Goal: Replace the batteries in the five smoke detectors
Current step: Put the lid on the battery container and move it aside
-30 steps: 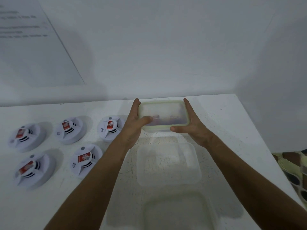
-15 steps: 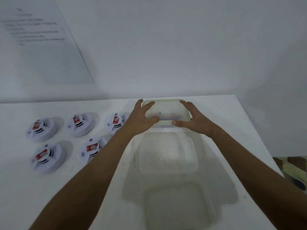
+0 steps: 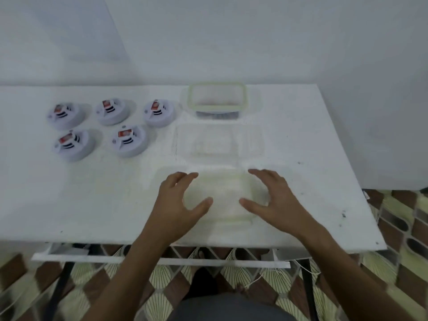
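Observation:
Several white round smoke detectors (image 3: 129, 140) with red labels lie in two rows on the left of the white table (image 3: 301, 135). A clear box with a green rim (image 3: 216, 85) stands at the back, with dark things in its bottom. In front of it sits a second clear box (image 3: 215, 144). A third clear container (image 3: 222, 195) lies close to the front edge. My left hand (image 3: 180, 200) and my right hand (image 3: 273, 200) are spread at its left and right sides, fingers loosely arched. Blur hides whether they touch it.
The table's front edge runs just under my wrists, with patterned floor tiles (image 3: 405, 228) below and to the right. A white wall rises behind the table. Bare tabletop lies right of the boxes and in front of the detectors.
Both hands have let go of the green-rimmed box at the back and drawn back to the nearest clear container. The view has tilted down toward the table's front edge.

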The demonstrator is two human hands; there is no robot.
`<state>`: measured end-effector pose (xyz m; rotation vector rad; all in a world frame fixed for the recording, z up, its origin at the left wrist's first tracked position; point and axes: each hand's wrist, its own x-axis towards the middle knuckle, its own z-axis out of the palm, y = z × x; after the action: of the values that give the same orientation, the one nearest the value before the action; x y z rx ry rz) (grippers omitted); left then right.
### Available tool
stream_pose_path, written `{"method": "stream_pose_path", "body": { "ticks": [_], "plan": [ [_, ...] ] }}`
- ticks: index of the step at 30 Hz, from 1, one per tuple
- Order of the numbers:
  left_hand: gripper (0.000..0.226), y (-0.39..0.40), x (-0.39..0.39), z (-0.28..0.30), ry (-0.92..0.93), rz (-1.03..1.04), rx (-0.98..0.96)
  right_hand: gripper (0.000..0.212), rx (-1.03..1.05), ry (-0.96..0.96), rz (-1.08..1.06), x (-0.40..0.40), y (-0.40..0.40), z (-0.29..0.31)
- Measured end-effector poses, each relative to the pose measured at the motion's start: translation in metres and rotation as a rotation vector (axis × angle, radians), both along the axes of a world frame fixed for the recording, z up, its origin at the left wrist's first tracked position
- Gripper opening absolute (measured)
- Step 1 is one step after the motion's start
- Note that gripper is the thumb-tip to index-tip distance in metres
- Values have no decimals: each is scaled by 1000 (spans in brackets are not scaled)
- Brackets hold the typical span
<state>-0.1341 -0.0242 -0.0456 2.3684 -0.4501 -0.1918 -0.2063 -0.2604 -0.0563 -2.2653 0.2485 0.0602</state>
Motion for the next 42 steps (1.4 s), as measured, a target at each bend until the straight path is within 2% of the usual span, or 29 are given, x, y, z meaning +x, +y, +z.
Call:
{"method": "stream_pose_path", "body": {
  "ticks": [3,6,9,15,20,24,27,31,37,42],
  "plan": [
    [117,6,-11,-11,202,-57,187,98,-35,95,85,-15,4,-4],
    [135,6,-14,-20,221,-119,275,115,-71,116,144,-15,5,-4],
    [129,6,-16,-23,198,-97,207,120,-98,137,170,-12,6,-5],
    [121,12,-18,-15,96,-32,61,112,8,-5,121,-15,9,-1],
    [120,24,-27,26,-35,-84,-8,107,8,-148,107,-28,12,28],
    [123,14,16,55,-120,-112,11,109,-4,-258,76,0,5,49],
    [123,-5,63,54,-73,-107,-22,109,-9,-282,49,41,-4,52],
    [127,-19,101,44,11,-124,-24,110,51,-210,15,78,-11,41],
    [126,-19,121,25,88,-168,30,111,67,-153,-13,91,-11,24],
    [135,-20,129,18,125,-193,83,116,94,-81,-13,97,-17,15]
  ]
}}
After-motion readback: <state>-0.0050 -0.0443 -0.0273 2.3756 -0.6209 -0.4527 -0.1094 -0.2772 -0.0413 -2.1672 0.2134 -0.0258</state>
